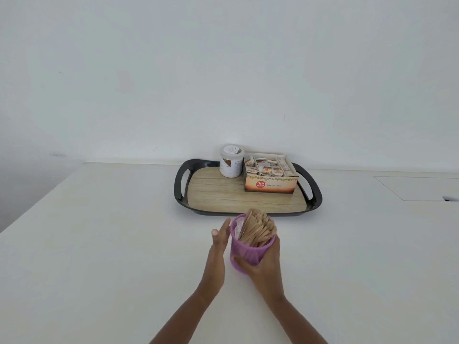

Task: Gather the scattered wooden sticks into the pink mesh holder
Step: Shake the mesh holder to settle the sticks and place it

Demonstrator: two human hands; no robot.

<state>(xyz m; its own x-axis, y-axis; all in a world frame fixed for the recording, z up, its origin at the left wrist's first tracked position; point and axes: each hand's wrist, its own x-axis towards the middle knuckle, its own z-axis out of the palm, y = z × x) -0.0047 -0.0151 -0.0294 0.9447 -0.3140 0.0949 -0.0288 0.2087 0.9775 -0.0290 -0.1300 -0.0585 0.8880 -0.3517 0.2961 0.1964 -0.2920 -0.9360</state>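
A: Where do we log the task's thing?
B: The pale flat wooden sticks (pixel 259 228) stand bunched inside the round pink mesh holder (pixel 246 249), with their tops above its rim, leaning away and right. We see none loose on the white surface (pixel 111 244).
A: Hands?
B: Our right hand (pixel 267 266) wraps the holder's near right side, thumb across the front. Our left hand (pixel 219 240) is flat with straight fingers, holding nothing, just beside the left rim. We cannot tell if it touches.
A: Relation for the next move?
B: The holder sits between both hands, long axis roughly upright. The right hand has it and the left is only alongside. We cannot tell if it is lifted or resting. Just beyond it lies the black handled tray with a wood-look base (pixel 180 184), which carries an open cardboard ginger tea box (pixel 270 186) and a white round jar (pixel 231 162) at the far side.
A: Our call?
B: Gathering looks finished. We judge the next move is straight ahead, to the tray's bare near part.
A: Pose?
B: Both forearms reach up from the bottom edge and converge on the holder.
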